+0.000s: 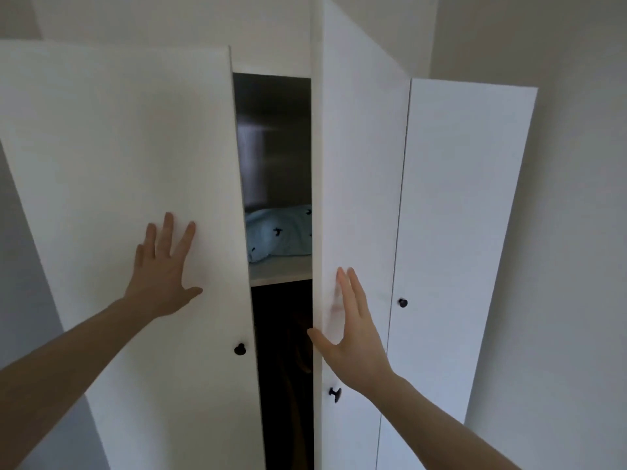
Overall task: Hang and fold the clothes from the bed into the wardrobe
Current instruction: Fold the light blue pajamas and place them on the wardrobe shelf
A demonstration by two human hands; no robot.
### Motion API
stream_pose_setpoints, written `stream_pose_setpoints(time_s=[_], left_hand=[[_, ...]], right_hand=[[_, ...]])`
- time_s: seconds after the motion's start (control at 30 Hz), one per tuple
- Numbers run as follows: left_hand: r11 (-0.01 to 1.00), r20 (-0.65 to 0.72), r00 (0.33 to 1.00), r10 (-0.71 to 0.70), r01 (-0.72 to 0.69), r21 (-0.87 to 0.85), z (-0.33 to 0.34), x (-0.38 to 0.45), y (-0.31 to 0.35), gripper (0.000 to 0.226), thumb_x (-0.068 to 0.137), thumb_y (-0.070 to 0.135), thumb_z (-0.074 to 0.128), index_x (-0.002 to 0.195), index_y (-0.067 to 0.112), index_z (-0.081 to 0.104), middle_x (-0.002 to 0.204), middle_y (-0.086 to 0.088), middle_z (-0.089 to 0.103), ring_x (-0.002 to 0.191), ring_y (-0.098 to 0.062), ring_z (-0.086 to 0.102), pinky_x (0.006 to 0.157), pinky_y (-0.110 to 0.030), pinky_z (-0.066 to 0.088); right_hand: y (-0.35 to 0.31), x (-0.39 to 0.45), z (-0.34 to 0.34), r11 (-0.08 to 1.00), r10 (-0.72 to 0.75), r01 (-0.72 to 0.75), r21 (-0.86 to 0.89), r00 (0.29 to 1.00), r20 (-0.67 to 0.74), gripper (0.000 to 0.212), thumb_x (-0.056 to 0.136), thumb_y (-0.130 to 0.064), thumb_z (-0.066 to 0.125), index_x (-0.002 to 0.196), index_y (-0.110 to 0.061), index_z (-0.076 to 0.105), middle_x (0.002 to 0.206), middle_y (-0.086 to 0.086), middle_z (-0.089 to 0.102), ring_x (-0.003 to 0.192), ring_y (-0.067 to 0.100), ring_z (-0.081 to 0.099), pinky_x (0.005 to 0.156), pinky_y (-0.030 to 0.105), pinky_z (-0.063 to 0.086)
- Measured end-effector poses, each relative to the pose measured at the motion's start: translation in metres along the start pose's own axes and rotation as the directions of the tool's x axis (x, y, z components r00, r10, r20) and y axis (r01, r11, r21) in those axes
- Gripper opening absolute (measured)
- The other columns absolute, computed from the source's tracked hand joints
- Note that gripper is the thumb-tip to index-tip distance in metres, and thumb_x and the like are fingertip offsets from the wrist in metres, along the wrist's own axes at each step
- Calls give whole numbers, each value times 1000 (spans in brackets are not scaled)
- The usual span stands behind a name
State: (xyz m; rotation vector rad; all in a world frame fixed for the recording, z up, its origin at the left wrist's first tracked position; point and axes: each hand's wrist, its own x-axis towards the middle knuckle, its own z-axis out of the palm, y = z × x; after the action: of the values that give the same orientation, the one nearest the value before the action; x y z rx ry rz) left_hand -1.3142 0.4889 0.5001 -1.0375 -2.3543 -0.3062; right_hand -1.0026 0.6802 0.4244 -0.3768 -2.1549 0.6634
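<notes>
Pale grey walls [576,232] surround a tall white wardrobe [274,59], which fills most of the view. Its white left door panel [118,164] is seen partly ajar, and the left hand [163,276] is laid flat against it with the fingers spread and straight; nothing is gripped. A small round black knob [240,349] sits on that door below and to the right of this hand, near the door's inner edge. The white middle door panel [359,164] is touched by the right hand [353,337], whose fingers are held straight and close together against the panel while the thumb reaches out toward the door's left edge; nothing is pinched or held. A second black knob [335,394] is found just below this hand. Further right of the right hand, a third white door [468,232] stands swung out, with its own black knob [402,302] near its left edge.

Between the two hands a dark gap is left open. Through it, above the level of the hands, a pale shelf [281,271] is seen, and a folded light blue cloth with small dark marks [280,235] is lying on it. Below the shelf the compartment is too dark for its contents to be told.
</notes>
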Motion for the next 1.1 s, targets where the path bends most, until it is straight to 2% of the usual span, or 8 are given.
stream_pose_setpoints(time_s=[0.13,0.23,0.4,0.6,0.7,0.83,1.1], left_hand=[[999,-3,999,38,-38,11,13,3,-14,147,63,52,93,162,32,-14,168,-6,-28,155,-46,-8,119,-66,21],[998,10,999,51,-51,26,21,4,-19,148,63,54,92,162,32,-16,167,-6,-30,155,-43,-13,120,-65,20],[996,70,996,46,-52,72,30,5,-28,145,68,58,87,160,32,-22,163,-5,-38,153,-40,-25,123,-62,14],[996,103,993,58,-65,65,36,9,-33,143,71,53,85,158,28,-25,160,-5,-44,150,-39,-33,125,-61,10],[996,115,992,56,-63,58,39,15,-32,142,71,52,84,158,28,-25,159,-6,-46,149,-41,-34,125,-61,11],[995,146,988,59,-69,66,40,20,-30,137,75,51,81,159,29,-25,155,-8,-51,146,-43,-38,124,-62,12],[993,194,979,58,-77,91,39,23,-34,132,78,47,78,159,30,-25,151,-6,-55,144,-41,-42,124,-64,12]], right_hand=[[-4,23,40,999,40,-40,-31,999,7,107,92,-55,68,158,-53,-16,165,-30,-24,158,4,-1,116,28,33],[-6,36,67,996,63,-63,-56,998,3,108,93,-52,69,158,-52,-18,164,-28,-28,160,11,-2,120,33,33],[-8,55,98,989,97,-91,-115,994,48,113,94,-42,71,159,-44,-22,164,-19,-35,160,19,-12,127,43,24],[-9,77,111,978,132,-106,-179,982,137,126,89,-34,75,154,-43,-32,157,-17,-48,157,23,-25,126,42,17],[-7,88,113,968,148,-105,-230,972,180,126,89,-33,74,154,-42,-34,158,-14,-48,157,26,-23,123,41,24],[-6,100,114,947,181,-108,-301,958,223,126,88,-30,72,153,-42,-35,157,-13,-49,158,29,-20,107,36,43],[-8,121,121,930,261,-150,-336,912,316,124,90,-26,71,153,-44,-34,155,-14,-51,158,40,-12,109,41,43]])
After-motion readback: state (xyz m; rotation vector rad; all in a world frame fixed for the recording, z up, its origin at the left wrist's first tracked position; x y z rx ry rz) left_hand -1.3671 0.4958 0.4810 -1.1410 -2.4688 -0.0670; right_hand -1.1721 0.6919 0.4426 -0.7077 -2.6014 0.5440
